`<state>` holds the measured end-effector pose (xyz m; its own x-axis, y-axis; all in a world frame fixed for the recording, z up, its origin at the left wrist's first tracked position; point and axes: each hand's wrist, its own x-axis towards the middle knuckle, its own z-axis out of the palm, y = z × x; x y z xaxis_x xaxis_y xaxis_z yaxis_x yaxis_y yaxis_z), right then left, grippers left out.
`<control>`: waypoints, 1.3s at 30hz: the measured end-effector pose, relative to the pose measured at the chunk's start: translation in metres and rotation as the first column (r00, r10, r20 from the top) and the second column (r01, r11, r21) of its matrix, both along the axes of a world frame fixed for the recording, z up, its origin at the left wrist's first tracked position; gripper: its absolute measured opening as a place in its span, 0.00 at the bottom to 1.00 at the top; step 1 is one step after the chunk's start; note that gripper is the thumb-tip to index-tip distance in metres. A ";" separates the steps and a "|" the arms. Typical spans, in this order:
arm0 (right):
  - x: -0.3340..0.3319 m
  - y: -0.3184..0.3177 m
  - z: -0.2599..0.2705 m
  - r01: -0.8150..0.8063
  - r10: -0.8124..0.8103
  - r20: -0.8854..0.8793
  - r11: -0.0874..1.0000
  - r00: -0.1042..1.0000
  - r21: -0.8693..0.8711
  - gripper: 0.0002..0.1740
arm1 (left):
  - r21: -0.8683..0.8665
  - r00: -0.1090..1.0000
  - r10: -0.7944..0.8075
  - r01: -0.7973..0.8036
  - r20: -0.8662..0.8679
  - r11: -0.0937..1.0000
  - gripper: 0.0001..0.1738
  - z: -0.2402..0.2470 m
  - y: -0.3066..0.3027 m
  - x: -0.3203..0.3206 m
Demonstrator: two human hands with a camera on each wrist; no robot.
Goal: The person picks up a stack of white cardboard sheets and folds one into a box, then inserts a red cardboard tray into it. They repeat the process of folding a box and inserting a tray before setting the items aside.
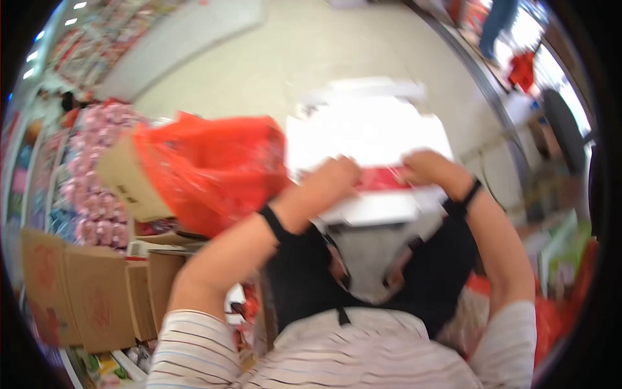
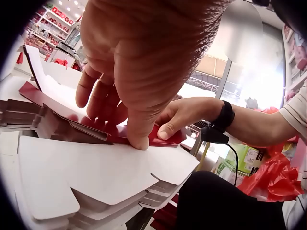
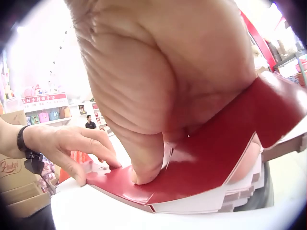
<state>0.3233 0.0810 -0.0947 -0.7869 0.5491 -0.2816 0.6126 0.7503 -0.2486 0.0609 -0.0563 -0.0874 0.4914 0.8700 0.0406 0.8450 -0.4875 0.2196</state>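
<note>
A stack of flat cardboard box blanks (image 1: 369,133), white inside and glossy red outside, lies before the person's knees. The top blank has a red flap (image 3: 192,167) folded up across it. My left hand (image 1: 334,175) pinches the left part of this flap, its thumb at the near edge and its fingers over the red face. At the flap's other end my right hand (image 1: 431,168) grips the card; in the right wrist view its thumb presses the red face and a fingertip shows past a cut edge underneath.
Left of the stack sits a red plastic bag (image 1: 214,168) by a tan carton (image 1: 133,185). Brown cardboard boxes (image 1: 97,295) stand at the lower left, beside shelves of pink goods (image 1: 97,172). Another red bag (image 2: 276,177) lies at the person's right.
</note>
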 end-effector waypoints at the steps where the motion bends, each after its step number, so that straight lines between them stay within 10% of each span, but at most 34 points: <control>1: 0.003 -0.004 0.002 0.023 -0.021 -0.053 0.999 0.998 0.048 0.26 | 0.083 0.998 -0.045 0.041 0.041 0.996 0.16 -0.014 0.002 -0.006; 4: 0.009 -0.034 0.024 0.103 -0.046 -0.344 0.984 0.938 0.147 0.28 | 0.106 0.995 -0.101 0.100 0.009 0.989 0.12 0.005 -0.005 0.000; 24: -0.005 -0.082 0.015 -0.049 0.253 -0.342 0.860 0.905 0.507 0.21 | 0.277 0.992 -0.072 0.099 -0.107 0.956 0.19 0.012 -0.013 -0.002; 39: -0.014 -0.050 0.009 0.124 0.111 -0.532 0.914 0.840 0.387 0.16 | -0.245 0.970 0.158 -0.110 0.186 0.963 0.15 0.027 0.025 -0.013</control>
